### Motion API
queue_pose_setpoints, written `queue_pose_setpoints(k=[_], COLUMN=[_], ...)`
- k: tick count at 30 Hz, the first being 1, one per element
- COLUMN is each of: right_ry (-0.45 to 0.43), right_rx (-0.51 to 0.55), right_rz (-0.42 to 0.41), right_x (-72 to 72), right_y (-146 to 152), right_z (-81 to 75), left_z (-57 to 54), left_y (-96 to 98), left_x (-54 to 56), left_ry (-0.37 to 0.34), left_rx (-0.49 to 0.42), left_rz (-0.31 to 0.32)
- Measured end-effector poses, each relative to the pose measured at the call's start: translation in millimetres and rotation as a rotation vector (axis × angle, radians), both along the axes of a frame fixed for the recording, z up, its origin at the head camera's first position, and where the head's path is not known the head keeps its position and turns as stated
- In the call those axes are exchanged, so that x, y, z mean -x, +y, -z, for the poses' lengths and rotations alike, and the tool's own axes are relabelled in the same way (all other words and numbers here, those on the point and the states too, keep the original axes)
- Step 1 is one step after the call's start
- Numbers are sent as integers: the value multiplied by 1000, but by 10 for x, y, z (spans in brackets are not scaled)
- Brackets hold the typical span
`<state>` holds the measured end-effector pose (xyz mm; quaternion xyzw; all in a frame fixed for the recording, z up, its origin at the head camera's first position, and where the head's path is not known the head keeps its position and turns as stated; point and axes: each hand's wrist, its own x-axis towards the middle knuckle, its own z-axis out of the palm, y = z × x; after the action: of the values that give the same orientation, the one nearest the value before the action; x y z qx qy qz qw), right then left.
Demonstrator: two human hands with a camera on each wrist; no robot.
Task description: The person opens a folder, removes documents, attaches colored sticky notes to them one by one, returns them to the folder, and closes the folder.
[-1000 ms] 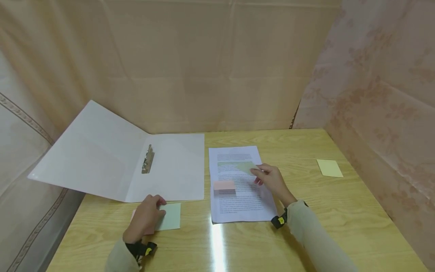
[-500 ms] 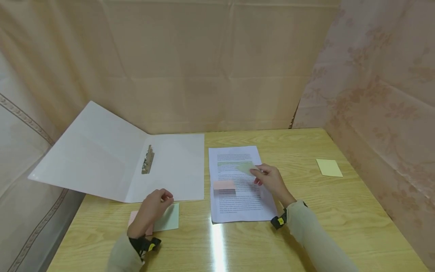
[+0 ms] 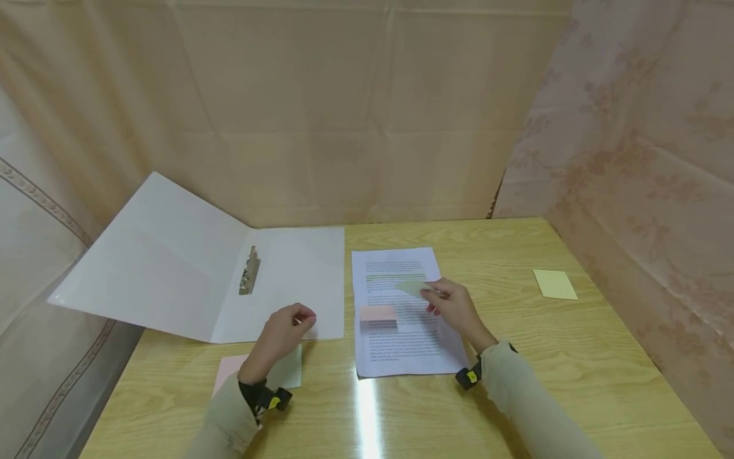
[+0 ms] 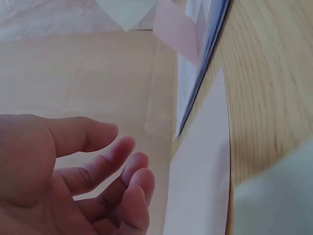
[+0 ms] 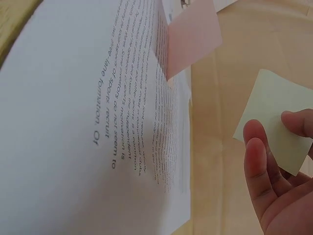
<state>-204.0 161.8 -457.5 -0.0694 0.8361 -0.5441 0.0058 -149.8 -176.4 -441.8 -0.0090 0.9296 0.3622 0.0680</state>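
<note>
My right hand (image 3: 455, 309) pinches a pale green sticky note (image 3: 410, 287) above the printed document (image 3: 413, 354). In the right wrist view the note (image 5: 271, 105) lies between thumb and fingers, apart from the page. A pink sticky note (image 3: 378, 313) is stuck to the document's left part and stands up from the page. My left hand (image 3: 281, 335) holds nothing; its fingers are loosely bent near the lower edge of the white ring binder (image 3: 309, 274). Under the left wrist lie green sticky notes (image 3: 291, 366) and pink sticky notes (image 3: 229, 370), partly hidden by the arm.
The binder lies spread at the left, its cover (image 3: 155, 255) raised at a slant and its metal clip (image 3: 249, 271) exposed. A yellow sticky note (image 3: 554, 284) lies at the right of the wooden table (image 3: 573, 357). Curtains enclose the back and sides.
My left hand has lifted off the green sticky notes and moved up and to the right, to the binder's lower edge. The right hand and its note have barely moved.
</note>
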Motion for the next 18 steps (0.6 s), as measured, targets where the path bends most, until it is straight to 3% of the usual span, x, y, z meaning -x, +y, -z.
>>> queue_pose_setpoints(k=[8,18], right_ry=[97,160], right_rx=[-31,-38], right_rz=[-52,-57], right_x=[-28,-55], right_y=[-81,-113], right_z=[-36,-51], left_z=[43,74], left_y=[210,460], left_x=[106,188], left_ry=[-9,-7], left_rx=[-90,-169], left_rz=[-43,-68])
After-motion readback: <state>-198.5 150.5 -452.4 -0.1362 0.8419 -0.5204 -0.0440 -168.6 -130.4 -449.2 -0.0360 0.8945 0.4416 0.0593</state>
